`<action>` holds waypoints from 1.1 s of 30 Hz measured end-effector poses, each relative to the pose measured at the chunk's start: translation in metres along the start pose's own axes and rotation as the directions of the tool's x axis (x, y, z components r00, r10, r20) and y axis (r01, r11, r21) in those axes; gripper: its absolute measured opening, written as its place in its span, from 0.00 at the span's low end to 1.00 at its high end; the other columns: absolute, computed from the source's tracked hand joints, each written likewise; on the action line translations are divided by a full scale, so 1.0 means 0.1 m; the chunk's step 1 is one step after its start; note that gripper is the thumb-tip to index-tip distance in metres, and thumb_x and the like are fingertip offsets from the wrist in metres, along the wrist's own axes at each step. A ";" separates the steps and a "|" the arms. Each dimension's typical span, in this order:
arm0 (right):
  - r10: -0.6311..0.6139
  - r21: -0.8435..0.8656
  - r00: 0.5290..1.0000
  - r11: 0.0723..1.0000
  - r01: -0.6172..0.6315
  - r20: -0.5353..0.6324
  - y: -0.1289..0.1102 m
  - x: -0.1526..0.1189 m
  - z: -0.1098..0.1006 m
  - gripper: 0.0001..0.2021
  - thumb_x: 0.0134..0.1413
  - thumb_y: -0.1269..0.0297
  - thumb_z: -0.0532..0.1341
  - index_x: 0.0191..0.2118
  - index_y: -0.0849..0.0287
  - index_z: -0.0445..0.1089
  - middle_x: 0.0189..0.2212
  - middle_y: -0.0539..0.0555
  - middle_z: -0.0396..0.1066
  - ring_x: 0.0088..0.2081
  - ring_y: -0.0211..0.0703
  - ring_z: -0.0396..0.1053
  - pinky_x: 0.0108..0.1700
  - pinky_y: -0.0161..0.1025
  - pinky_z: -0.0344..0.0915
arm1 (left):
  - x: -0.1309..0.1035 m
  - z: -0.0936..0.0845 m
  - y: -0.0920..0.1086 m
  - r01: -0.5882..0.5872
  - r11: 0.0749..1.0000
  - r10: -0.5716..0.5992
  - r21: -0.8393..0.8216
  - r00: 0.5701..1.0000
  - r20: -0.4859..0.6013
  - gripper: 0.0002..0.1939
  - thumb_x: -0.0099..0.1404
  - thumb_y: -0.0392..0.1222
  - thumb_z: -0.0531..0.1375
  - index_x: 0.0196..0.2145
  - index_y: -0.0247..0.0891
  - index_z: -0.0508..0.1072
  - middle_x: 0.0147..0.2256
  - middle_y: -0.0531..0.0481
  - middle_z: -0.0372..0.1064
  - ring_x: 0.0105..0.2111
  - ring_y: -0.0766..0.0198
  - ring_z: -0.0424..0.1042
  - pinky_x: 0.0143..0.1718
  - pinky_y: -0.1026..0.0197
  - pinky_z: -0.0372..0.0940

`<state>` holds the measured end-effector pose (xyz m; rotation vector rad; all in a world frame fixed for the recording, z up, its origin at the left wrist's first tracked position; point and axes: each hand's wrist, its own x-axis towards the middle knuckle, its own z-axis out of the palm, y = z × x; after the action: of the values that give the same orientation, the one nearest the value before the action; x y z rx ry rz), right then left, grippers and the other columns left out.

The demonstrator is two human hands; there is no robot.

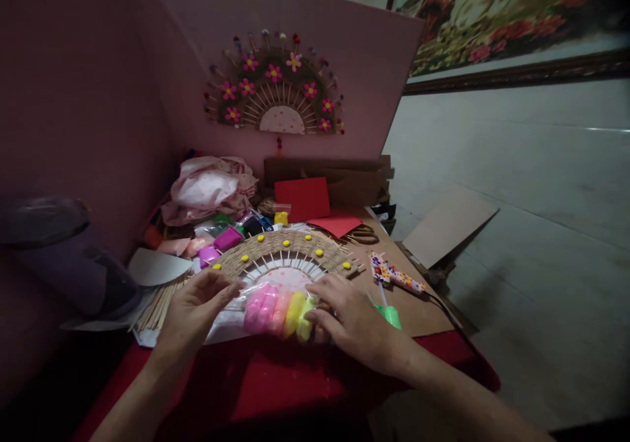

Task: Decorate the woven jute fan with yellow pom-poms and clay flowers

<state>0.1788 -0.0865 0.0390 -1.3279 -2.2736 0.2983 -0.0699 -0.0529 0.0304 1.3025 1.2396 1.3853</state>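
A clear plastic bag of soft modelling clay, in pink, peach and yellow lumps, is held at the table's front edge. My left hand pinches the bag's left end between thumb and fingers. Curled over the right end is my right hand, its fingers closed on the plastic. Just behind the bag lies a half-round fan of twine-wrapped sticks with yellow clay dots. The bag and my hands overlap its lower edge.
On the right, a flowered glue gun rests on cardboard, near scissors. Wooden sticks lie left. Behind are red card, crumpled cloth and clay packets. A finished flowered fan hangs on the pink board.
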 end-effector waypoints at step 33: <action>0.169 0.087 0.963 0.984 -0.154 -0.210 0.03 0.04 0.45 0.07 0.52 0.76 0.57 0.33 0.60 0.69 0.35 0.55 0.66 0.42 0.47 0.62 0.45 0.44 0.60 | 0.06 -0.07 -0.41 -0.030 0.743 0.094 0.668 0.994 -0.059 0.12 0.49 0.51 0.60 0.24 0.39 0.72 0.22 0.52 0.70 0.25 0.61 0.68 0.27 0.62 0.60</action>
<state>0.1567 -0.0794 0.0007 -1.4383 -1.9632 0.2710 -0.0793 -0.0412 -0.0092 1.7852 1.8787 1.0709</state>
